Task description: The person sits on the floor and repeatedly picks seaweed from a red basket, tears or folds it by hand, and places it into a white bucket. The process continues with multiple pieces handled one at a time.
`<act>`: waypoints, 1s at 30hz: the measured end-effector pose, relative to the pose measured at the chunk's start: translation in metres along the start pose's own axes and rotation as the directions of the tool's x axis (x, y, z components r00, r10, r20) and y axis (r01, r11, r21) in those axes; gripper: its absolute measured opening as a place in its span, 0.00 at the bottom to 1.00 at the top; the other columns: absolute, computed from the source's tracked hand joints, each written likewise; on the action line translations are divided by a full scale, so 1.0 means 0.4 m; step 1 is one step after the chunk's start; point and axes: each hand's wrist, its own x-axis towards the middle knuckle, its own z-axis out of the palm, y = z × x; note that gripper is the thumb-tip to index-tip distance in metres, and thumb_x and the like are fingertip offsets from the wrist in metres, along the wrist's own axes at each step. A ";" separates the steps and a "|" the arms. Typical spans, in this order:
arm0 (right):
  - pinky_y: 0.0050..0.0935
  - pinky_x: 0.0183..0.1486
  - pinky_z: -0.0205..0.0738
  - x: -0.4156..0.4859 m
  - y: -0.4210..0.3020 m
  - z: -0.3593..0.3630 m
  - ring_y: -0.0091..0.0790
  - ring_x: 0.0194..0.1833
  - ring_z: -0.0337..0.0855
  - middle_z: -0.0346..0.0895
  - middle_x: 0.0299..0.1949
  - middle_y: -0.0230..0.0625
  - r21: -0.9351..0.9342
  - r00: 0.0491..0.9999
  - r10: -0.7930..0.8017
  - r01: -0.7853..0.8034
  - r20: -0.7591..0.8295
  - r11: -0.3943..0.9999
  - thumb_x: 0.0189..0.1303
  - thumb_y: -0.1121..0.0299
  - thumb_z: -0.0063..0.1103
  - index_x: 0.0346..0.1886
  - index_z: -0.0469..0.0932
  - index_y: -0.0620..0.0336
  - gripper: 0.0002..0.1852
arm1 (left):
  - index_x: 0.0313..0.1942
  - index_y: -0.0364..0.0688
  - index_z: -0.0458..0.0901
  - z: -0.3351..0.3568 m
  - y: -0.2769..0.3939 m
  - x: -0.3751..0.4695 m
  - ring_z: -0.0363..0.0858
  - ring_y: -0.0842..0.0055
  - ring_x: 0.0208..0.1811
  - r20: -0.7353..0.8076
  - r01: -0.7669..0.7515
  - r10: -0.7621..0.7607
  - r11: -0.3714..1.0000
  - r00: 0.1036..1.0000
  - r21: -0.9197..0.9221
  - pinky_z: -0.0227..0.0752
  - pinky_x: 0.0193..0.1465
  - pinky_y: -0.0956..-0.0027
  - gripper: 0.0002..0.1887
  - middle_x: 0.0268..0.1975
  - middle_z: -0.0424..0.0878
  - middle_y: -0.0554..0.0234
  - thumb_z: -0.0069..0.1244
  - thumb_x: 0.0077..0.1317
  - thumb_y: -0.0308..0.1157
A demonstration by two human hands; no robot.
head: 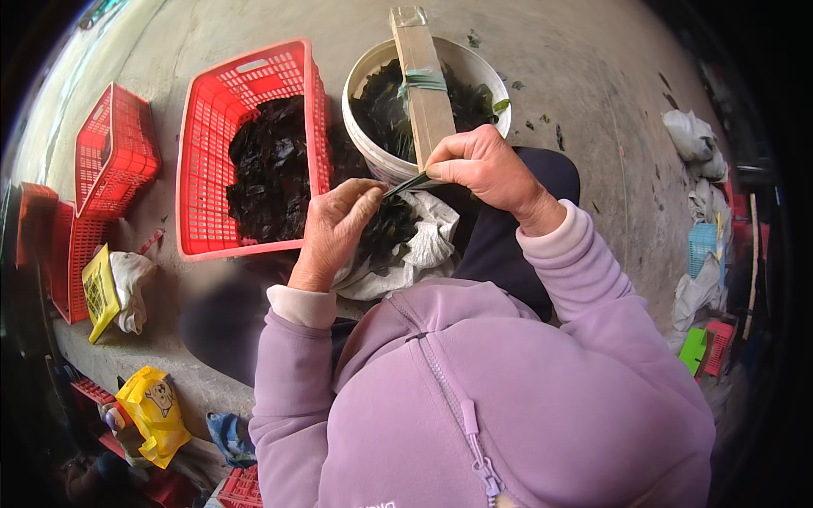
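Note:
Between my two hands stretches a narrow dark green strip of seaweed (406,185). My left hand (343,219) pinches its left end between thumb and fingers, and my right hand (479,166) pinches the other end just over the near rim of a white bucket (351,120). A wooden board (429,111), wrapped with green cord, lies across that bucket, with dark seaweed (381,114) inside on both sides of it. To the left stands a red plastic crate (190,171) holding a heap of dark, wet seaweed (270,171). Below my hands, more seaweed rests by a white woven sack (422,254).
More red crates (117,152) stand at the far left, near a yellow sign (101,292) and a white bag. A yellow bag (155,413) lies lower left. Seaweed scraps dot the concrete floor (603,114). Along the right edge are sacks (692,140) and a blue basket (702,247).

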 end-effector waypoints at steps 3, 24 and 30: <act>0.18 0.30 0.65 0.022 0.014 -0.038 0.15 0.26 0.70 0.78 0.23 0.27 -0.057 0.999 -0.033 0.033 0.005 0.998 0.55 0.75 0.59 0.30 0.82 0.68 0.05 | 0.37 0.31 0.81 -0.006 0.003 0.040 0.74 0.87 0.29 0.057 0.015 -0.017 0.999 0.998 0.037 0.69 0.33 0.81 0.09 0.27 0.81 0.67 0.53 0.63 0.29; 0.19 0.23 0.61 0.347 0.253 -0.231 0.17 0.20 0.64 0.70 0.18 0.24 -0.152 0.889 0.120 -0.206 -0.441 0.967 0.57 0.66 0.59 0.23 0.77 0.64 0.12 | 0.33 0.36 0.81 0.045 -0.231 0.452 0.76 0.67 0.24 -0.286 0.089 0.085 0.833 0.955 0.546 0.69 0.30 0.64 0.15 0.21 0.78 0.52 0.50 0.64 0.41; 0.16 0.20 0.48 0.174 0.089 -0.188 0.14 0.17 0.51 0.56 0.17 0.19 0.375 0.956 0.088 0.025 -0.281 0.927 0.66 0.61 0.52 0.35 0.72 0.61 0.12 | 0.33 0.31 0.81 0.007 -0.214 0.194 0.69 0.83 0.22 -0.244 0.230 -0.173 0.946 0.954 0.227 0.66 0.28 0.74 0.13 0.21 0.78 0.59 0.51 0.64 0.35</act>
